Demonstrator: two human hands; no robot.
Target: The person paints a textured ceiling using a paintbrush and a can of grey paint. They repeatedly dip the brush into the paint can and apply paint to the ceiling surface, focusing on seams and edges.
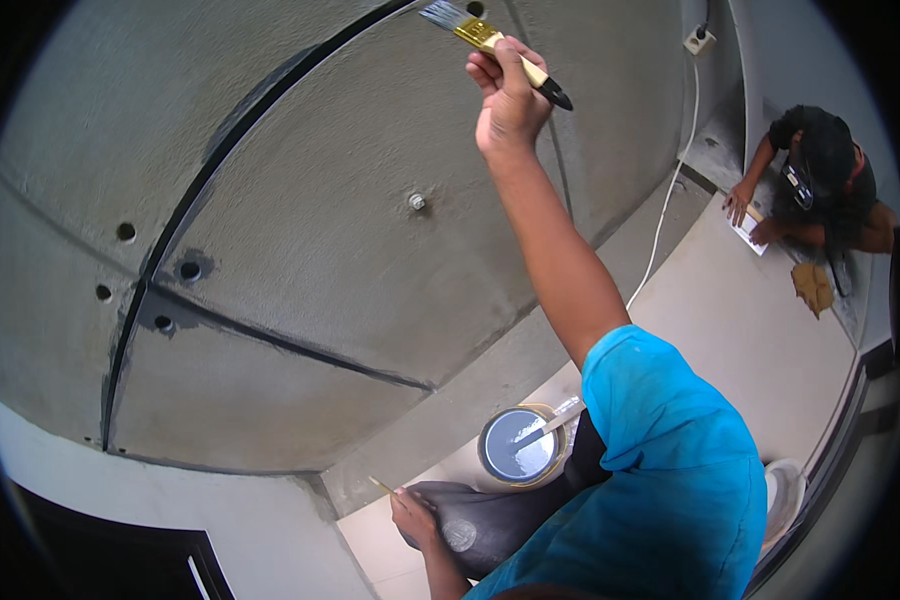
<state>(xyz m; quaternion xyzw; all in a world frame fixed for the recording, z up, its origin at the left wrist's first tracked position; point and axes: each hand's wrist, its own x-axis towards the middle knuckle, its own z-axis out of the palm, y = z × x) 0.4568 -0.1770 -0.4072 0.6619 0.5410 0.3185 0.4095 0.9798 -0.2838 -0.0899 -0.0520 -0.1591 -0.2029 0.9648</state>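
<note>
High on the grey wall [340, 250], my right hand [513, 95] is closed around the wooden handle of a flat paintbrush [478, 33]. The brush has a gold ferrule and a black handle tip, and its grey-wet bristles are beside the upper end of a curved black line [225, 150]. My left hand [413, 517] is low, by my knee, its fingers closed on a thin yellowish stick-like thing [381, 486] whose kind I cannot make out. Between my knees and the wall stands a bucket [483, 452] of grey paint [518, 456], with a flat pale stick [552, 426] leaning in it.
Several dark holes [189, 270] and a bolt [417, 202] mark the wall. A white cable [667, 205] runs down from a socket [700, 41]. At right, a co-worker [820, 170] crouches over a white rectangular piece [750, 236], near a crumpled brown thing [813, 288] on pale tiles [740, 340].
</note>
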